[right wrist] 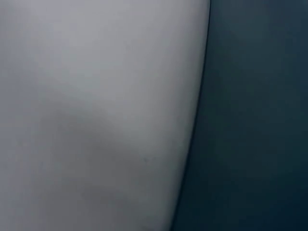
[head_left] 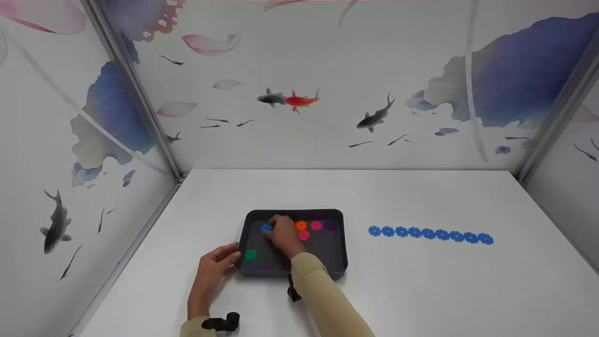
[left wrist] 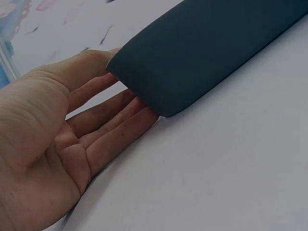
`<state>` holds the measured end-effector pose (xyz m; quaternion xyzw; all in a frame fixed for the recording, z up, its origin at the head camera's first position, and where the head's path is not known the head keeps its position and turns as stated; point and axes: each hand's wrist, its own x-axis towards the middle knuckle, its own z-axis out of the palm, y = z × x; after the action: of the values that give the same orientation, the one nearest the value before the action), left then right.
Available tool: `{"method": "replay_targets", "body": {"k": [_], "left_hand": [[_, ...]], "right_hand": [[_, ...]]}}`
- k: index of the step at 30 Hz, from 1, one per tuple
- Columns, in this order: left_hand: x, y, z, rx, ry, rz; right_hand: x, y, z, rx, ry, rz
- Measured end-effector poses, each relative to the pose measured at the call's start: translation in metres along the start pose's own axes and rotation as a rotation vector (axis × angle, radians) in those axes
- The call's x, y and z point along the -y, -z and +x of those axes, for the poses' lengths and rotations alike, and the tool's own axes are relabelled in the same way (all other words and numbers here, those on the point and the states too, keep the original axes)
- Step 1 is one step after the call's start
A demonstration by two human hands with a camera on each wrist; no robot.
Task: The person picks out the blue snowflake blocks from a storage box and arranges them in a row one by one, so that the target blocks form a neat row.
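A dark grey tray (head_left: 323,262) stands on the white table with several small flower-shaped pieces inside. My right hand (head_left: 284,234) reaches into it and pinches a blue flower-shaped piece (head_left: 266,228) between thumb and fingertips near the back left. To the right of that hand lie an orange piece (head_left: 301,225), a pink piece (head_left: 316,225), another pink piece (head_left: 304,235) and a dark purple piece (head_left: 330,225). A green piece (head_left: 251,255) is at the front left. My left hand (head_left: 216,267) touches the tray's left side with extended fingers; in the left wrist view its fingertips meet the wall (left wrist: 192,57).
Right of the tray, several blue flower-shaped pieces (head_left: 429,233) form a row on the white table (head_left: 421,290). White panels (head_left: 327,140) printed with fish and leaves enclose the table at the back and sides. The right wrist view holds only table and the tray wall (right wrist: 250,115).
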<state>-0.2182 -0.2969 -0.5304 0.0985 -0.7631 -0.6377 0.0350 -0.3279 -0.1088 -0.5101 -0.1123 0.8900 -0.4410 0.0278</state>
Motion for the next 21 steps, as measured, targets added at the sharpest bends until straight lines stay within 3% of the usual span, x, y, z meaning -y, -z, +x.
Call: {"method": "replay_targets", "body": {"k": [7, 12, 21], "left_hand": [[0.0008, -0.0013, 0.0001, 0.009, -0.012, -0.009], [-0.0004, -0.0007, 0.0004, 0.010, -0.017, -0.004], [0.0023, 0.0030, -0.0011, 0.019, -0.022, 0.001]], "right_hand": [[0.0004, 0.0021, -0.0014, -0.001, 0.002, -0.002], [0.0039, 0.0055, -0.0022, 0.064, -0.012, -0.015], [0.0044, 0.0056, -0.0051, 0.158, 0.044, -0.111]]}}
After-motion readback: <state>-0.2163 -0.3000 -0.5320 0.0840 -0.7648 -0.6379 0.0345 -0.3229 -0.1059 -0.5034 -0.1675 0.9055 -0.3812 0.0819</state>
